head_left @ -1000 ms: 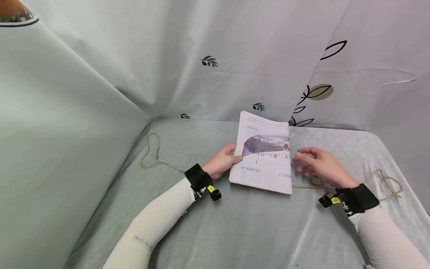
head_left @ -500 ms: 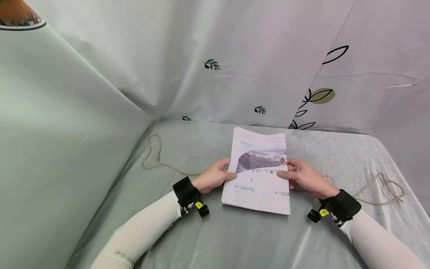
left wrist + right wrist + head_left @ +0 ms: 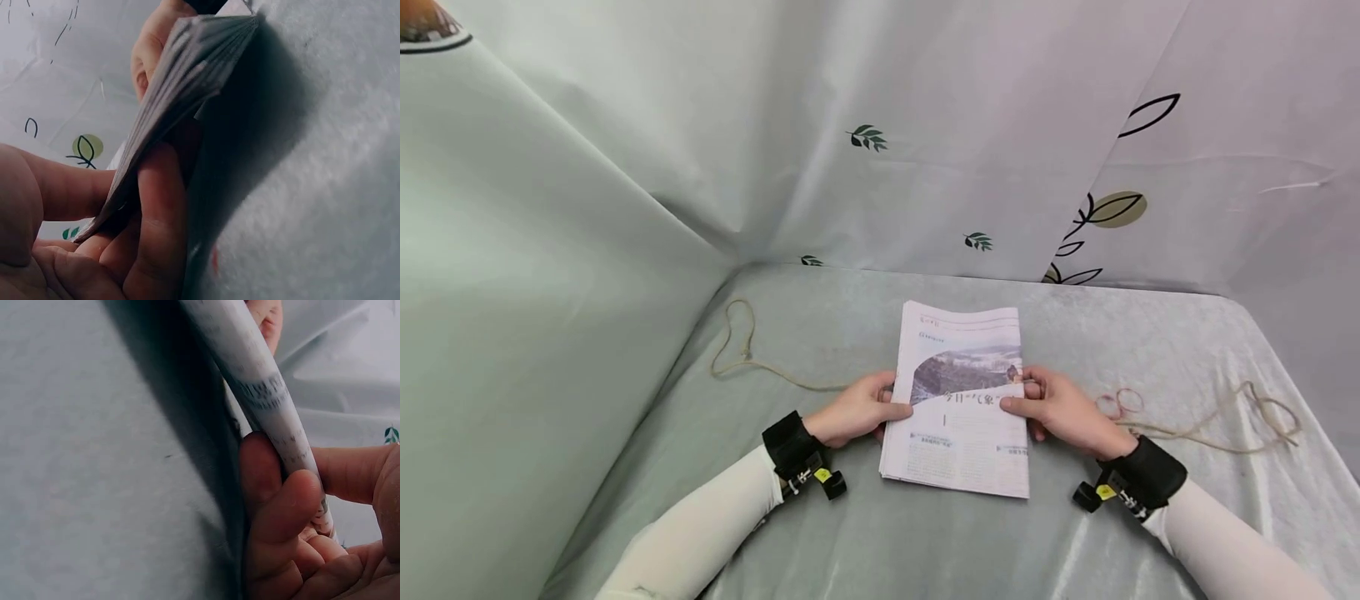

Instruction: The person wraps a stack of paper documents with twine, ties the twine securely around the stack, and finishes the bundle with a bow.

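Note:
A folded newspaper (image 3: 962, 450) with a landscape photo on its front is held between both hands above the cloth-covered table. My left hand (image 3: 859, 408) pinches its left edge, thumb on top and fingers beneath. On the opposite edge, my right hand (image 3: 1067, 414) grips the paper the same way. The left wrist view shows the stacked page edges of the newspaper (image 3: 181, 81) between thumb and fingers. In the right wrist view the rounded fold of the newspaper (image 3: 262, 387) lies between thumb and curled fingers. A gap with shadow shows under the paper in both wrist views.
Thin twine (image 3: 775, 371) lies on the grey tablecloth (image 3: 820, 308) at the left, looped at its end. More twine (image 3: 1210, 442) lies at the right. Reddish rings (image 3: 1127, 402), perhaps rubber bands, lie beside the right hand. A leaf-patterned curtain (image 3: 925, 192) hangs behind the table.
The right hand has come in from the right and taken hold of the newspaper's right edge. Both hands have brought the paper nearer and slightly left. The reddish rings are now more visible.

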### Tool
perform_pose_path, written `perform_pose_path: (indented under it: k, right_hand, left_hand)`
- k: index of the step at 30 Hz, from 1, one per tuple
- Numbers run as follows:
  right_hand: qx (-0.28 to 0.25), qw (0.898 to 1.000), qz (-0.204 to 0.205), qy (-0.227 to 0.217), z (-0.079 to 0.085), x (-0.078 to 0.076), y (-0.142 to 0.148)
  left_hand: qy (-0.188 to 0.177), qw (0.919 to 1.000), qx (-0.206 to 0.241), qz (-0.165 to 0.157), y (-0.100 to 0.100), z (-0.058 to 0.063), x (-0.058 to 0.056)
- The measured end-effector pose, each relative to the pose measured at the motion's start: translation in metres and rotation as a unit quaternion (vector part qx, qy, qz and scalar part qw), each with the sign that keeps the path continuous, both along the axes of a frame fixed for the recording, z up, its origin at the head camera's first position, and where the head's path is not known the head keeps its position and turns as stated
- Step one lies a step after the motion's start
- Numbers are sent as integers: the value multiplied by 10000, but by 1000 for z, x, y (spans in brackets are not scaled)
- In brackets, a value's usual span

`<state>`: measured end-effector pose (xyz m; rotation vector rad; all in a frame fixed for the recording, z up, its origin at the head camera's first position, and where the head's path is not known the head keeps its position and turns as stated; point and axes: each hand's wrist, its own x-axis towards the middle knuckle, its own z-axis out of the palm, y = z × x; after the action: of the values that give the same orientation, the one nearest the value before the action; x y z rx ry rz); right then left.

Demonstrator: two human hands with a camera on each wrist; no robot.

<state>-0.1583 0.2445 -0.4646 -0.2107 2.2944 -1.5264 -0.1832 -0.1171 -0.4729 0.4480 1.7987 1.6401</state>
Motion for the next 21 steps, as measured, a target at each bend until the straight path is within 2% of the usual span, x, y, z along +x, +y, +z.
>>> perform_pose_path:
  k: [6, 12, 18, 21]
  right_hand:
    - [251, 9997, 83, -6, -3, -2, 1]
    - [875, 9952, 144, 408, -3, 0, 4]
    - [1203, 9911, 276, 508, 0, 0, 9]
    - [1547, 9844, 304, 779, 0, 0, 8]
  left_hand:
    - [201, 9992, -355, 3, 1, 0, -1]
    - [353, 9972, -655, 67, 4, 0, 1]
    - [458, 9950, -882, 90, 3, -1, 1]
    - [535, 9939, -954, 154, 2, -3, 1]
